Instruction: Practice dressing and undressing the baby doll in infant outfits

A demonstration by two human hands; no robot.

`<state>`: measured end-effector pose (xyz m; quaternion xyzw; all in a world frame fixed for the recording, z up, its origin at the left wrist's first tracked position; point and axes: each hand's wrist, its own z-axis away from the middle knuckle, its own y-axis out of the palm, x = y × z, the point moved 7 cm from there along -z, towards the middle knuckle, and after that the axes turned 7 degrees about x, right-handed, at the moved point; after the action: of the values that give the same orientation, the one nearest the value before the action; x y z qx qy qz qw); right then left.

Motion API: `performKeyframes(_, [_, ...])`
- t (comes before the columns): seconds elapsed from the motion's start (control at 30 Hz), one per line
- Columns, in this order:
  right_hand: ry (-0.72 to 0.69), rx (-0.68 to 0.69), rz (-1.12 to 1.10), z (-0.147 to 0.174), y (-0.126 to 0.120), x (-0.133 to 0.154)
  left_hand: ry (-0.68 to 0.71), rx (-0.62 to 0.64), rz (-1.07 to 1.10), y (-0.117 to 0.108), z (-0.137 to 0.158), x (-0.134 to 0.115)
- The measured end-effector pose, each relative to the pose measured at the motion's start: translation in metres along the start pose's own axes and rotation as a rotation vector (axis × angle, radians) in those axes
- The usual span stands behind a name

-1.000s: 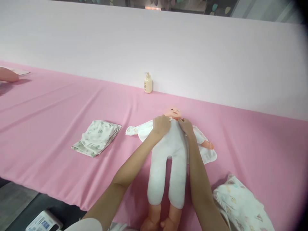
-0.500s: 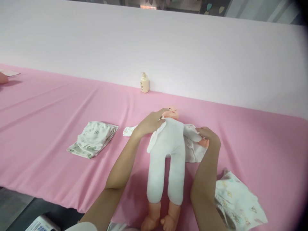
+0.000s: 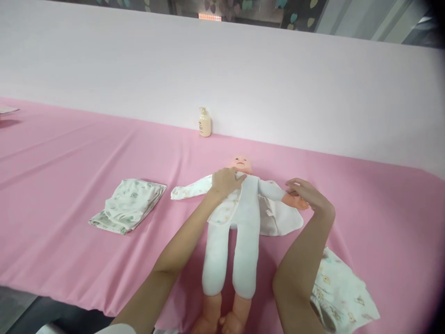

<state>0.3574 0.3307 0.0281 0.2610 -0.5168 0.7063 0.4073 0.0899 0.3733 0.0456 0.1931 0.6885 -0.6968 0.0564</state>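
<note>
A baby doll (image 3: 246,208) with a white cloth body lies on its back, head away from me and feet toward me. A white printed baby shirt (image 3: 224,211) is spread beneath it. One front panel is folded over the chest, and the other lies flat on the right. The shirt's left sleeve stretches out sideways; whether the doll's arm is inside is hidden. My left hand (image 3: 227,182) rests on the panel near the neck, thumb apart from the fingers. My right hand (image 3: 309,192) is open beside the doll's bare right-side hand, fingers extended; I cannot tell whether it touches.
Folded printed clothing (image 3: 130,204) lies to the left, and another printed garment (image 3: 344,292) near my right forearm. A cream pump bottle (image 3: 205,123) stands against the white wall (image 3: 139,69). Pink cloth (image 3: 69,185) covers the table.
My left hand has moved the shirt panel across the doll's chest, and the sleeve now shows at full length. My right hand has loosened from around the doll's hand and shifted slightly right.
</note>
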Motion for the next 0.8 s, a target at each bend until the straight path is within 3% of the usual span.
performKeyframes(0.2, [-0.2,-0.095,-0.145,0.016,-0.01,0.019,0.024,0.06,0.0,0.003,-0.008,0.023])
performKeyframes(0.4, [-0.24,-0.082,-0.202,0.023,-0.01,0.023,-0.161,0.009,-0.144,-0.006,-0.012,0.048])
performKeyframes(0.5, [-0.237,-0.083,-0.179,0.024,-0.01,0.025,-0.176,-0.116,-0.1,-0.021,-0.01,0.053])
performKeyframes(0.6, [-0.242,-0.08,-0.184,0.024,-0.01,0.027,-0.061,-0.175,0.239,-0.025,-0.012,0.051])
performKeyframes(0.7, [-0.236,-0.09,-0.193,0.023,-0.011,0.029,0.096,-0.012,0.765,-0.006,-0.019,0.037])
performKeyframes(0.8, [-0.236,-0.101,-0.253,0.021,-0.01,0.032,0.259,0.144,0.949,0.013,-0.018,0.009])
